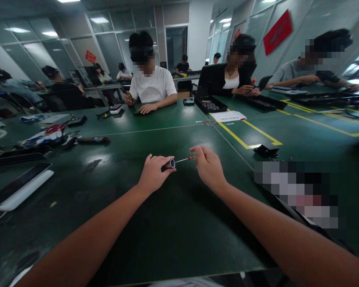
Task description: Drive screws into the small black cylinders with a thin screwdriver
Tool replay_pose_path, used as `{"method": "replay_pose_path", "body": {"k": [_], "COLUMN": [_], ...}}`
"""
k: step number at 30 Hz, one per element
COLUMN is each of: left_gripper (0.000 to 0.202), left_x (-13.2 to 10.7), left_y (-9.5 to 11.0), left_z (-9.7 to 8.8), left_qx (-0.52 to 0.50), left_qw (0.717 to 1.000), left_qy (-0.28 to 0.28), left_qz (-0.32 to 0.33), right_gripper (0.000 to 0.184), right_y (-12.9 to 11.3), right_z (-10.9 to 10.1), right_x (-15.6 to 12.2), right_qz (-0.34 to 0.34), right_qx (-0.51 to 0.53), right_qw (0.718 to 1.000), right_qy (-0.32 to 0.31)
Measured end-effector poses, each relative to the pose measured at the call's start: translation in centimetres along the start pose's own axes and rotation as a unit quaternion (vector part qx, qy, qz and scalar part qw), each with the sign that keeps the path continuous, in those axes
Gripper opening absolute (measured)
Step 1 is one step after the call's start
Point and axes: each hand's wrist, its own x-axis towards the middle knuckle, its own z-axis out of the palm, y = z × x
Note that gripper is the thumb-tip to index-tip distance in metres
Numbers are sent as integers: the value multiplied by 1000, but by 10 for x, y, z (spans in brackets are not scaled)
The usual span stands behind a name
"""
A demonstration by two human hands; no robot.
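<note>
One dark tube (168, 164) is pinched in the left hand (155, 171) over the surface (179, 231), roughly sideways, open end toward the right hand (208, 164), which grips a red-handled screwdriver (190, 158) pointing back at it. Can't tell if the tip's inside.

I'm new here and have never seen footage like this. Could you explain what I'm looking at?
There is no machine: one camera, worn on a person's head, looks forward and down. The left hand holds a dark tube; the right hand holds a screwdriver pointing towards the tube's open end. Whether they touch is hard to tell. Both hands are bare. Ahead on the green table are a paper, yellow tape and a black tray. Someone in a white shirt sits opposite.
</note>
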Motion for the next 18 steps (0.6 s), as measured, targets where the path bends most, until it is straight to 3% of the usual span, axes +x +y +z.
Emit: {"method": "replay_pose_path", "body": {"k": [4, 8, 11, 18], "left_gripper": [38, 39, 40, 40], "left_x": [0, 3, 6, 5], "left_y": [0, -3, -8, -12], "left_z": [-1, -4, -4, -1], "left_qx": [1, 26, 34, 30], "left_qw": [1000, 999, 999, 999], "left_qy": [10, 14, -24, -42], "left_qz": [3, 24, 9, 5], "right_gripper": [27, 24, 24, 24], "right_y": [4, 14, 20, 18], "right_z": [4, 6, 6, 8], "right_x": [3, 11, 15, 11], "right_qz": [32, 152, 195, 162], "right_qx": [108, 233, 228, 167], "right_qw": [993, 960, 952, 971], "right_qy": [18, 25, 65, 54]}}
